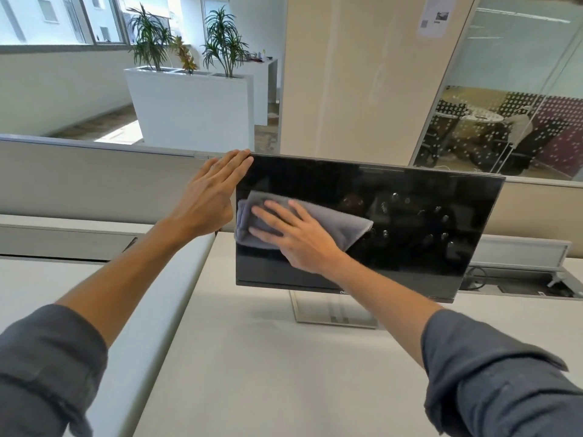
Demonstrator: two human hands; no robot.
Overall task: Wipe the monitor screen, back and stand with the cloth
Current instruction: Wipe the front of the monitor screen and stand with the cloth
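Note:
A black monitor [410, 222] stands switched off on a white desk, tilted so its right side drops lower. Its silver stand [334, 313] shows below the bottom bezel. My right hand [296, 234] lies flat with spread fingers on a folded grey cloth [344, 225], pressing it against the left part of the screen. My left hand [211, 197] rests along the monitor's upper left edge, its fingertips at the top corner and the fingers straight. The monitor's back is hidden.
A grey partition panel [94, 178] runs behind the desk [284, 373]. An open cable tray [520, 279] with cables lies behind the monitor on the right. Beyond stand a white planter [195, 108] with plants, a beige column [362, 74] and a glass wall.

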